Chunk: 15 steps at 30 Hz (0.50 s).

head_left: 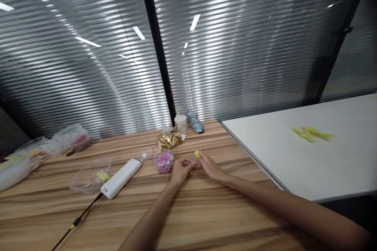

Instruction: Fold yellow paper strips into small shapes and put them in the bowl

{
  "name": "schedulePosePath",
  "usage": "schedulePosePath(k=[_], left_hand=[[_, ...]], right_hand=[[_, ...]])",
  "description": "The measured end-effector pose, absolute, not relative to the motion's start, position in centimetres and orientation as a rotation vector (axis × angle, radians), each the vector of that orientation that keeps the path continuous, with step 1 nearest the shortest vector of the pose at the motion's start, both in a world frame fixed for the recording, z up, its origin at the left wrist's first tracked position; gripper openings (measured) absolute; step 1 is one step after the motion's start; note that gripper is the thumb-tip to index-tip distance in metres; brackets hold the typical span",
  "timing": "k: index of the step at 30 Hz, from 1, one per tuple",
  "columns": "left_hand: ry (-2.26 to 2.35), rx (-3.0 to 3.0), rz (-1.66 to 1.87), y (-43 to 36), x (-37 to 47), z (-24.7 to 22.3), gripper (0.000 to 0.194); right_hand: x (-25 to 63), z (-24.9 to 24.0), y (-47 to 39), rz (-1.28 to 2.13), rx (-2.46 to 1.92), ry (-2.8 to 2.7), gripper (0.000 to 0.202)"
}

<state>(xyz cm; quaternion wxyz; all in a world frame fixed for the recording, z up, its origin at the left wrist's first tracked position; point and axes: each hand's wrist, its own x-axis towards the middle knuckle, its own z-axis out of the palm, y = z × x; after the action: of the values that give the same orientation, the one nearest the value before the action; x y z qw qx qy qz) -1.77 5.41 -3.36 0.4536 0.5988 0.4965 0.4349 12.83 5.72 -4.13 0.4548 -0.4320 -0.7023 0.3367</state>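
My left hand (180, 170) rests just right of a clear round tub (164, 160) of small pink-purple pieces. Its fingers are curled together, and whatever they may hold is too small to make out. Facing it, my right hand (211, 168) pinches a small yellow folded piece (197, 154) at its fingertips. Both hands are low over the wooden table, close to each other. Left of the tub lies a clear round lid (145, 154) with a pale label.
A white power bank (121, 178) with a black cable (78, 220) lies left, beside a clear bowl (79, 180) holding yellow pieces. Behind are a gold packet (170, 140), a white cup (181, 124) and a grey-blue wrapper (195, 122). Yellow strips (312, 133) lie on the white table (294, 164).
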Motion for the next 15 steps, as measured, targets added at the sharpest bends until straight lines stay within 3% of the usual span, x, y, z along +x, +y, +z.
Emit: schedulePosePath(k=[15], left_hand=[[1.150, 1.307, 1.240, 5.4, -2.4, -3.1, 0.032]], right_hand=[[12.4, -3.5, 6.7, 0.897, -1.030, -1.646, 0.027]])
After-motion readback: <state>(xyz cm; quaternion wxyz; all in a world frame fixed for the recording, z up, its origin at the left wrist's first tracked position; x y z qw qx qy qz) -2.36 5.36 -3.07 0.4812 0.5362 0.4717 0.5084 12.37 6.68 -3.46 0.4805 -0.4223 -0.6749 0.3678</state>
